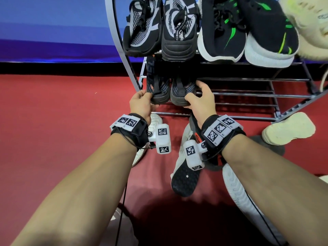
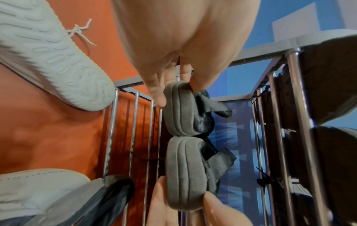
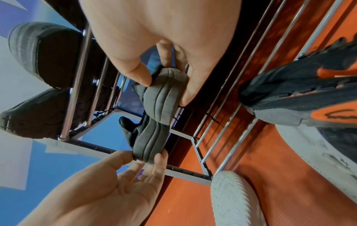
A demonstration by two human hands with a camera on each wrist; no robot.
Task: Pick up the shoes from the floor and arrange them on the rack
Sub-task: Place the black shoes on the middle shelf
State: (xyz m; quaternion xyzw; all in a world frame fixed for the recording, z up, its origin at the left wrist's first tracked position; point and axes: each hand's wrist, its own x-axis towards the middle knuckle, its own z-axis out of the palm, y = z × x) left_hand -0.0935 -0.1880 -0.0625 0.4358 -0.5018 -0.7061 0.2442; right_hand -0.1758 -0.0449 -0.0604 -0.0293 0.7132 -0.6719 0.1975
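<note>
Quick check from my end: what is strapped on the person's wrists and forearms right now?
Both forearms are bare, with no sleeves. The left hand and right hand each have a black wrist strap topped with white plates bearing black-and-white square code markers. A small white camera block with the same markers hangs beside each wrist, and thin black cables trail back from the straps.

Cream shoe (image 1: 308, 20), perhaps sneaker, edge-cropped

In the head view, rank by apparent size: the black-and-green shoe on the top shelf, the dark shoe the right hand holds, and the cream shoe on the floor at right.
1. Black-and-green shoe, plainly largest.
2. Cream shoe.
3. Dark shoe held by the right hand; partly hidden beneath the upper shelf, so its place below the cream shoe is unsure.
</note>
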